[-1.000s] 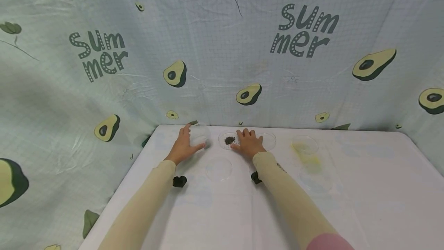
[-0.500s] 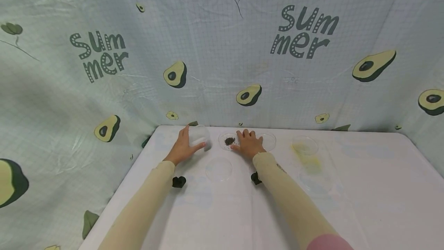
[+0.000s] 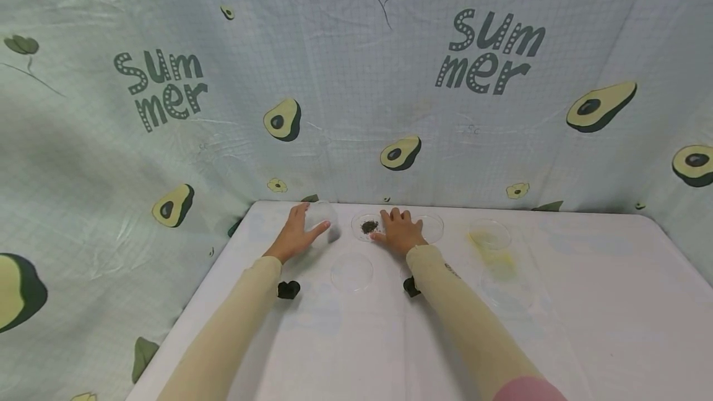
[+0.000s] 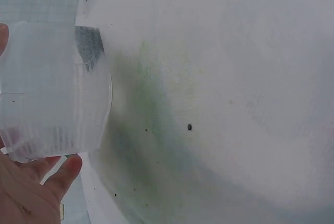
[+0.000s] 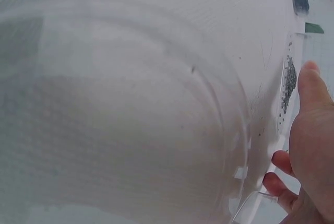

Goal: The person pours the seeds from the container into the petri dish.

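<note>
My left hand [image 3: 293, 235] holds a clear plastic tub [image 4: 44, 88] tilted above the back left of the table. Its thumb lies along the near side and the fingers go round behind. Dark grains [image 4: 90, 46] sit low in one corner of the tub. To its right, a shallow clear dish [image 3: 356, 231] bears a small heap of dark grains [image 3: 369, 226]. My right hand [image 3: 401, 232] holds that dish by its right side, thumb toward the near rim and fingertips toward the far one. In the right wrist view, the thumb reaches alongside the grain heap [image 5: 289, 83].
Another clear dish [image 3: 433, 228] stands just right of my right hand. A clear round dish [image 3: 352, 272] lies nearer, between the forearms, and one more [image 3: 490, 235] is further right by a yellow print. A printed curtain [image 3: 345, 79] rises behind the table. Stray grains [image 4: 189, 127] dot the tabletop.
My left thumb has shifted slightly upward along the tub, and the tub's tilt has changed a little. The right hand and the grain dish stay where they were.
</note>
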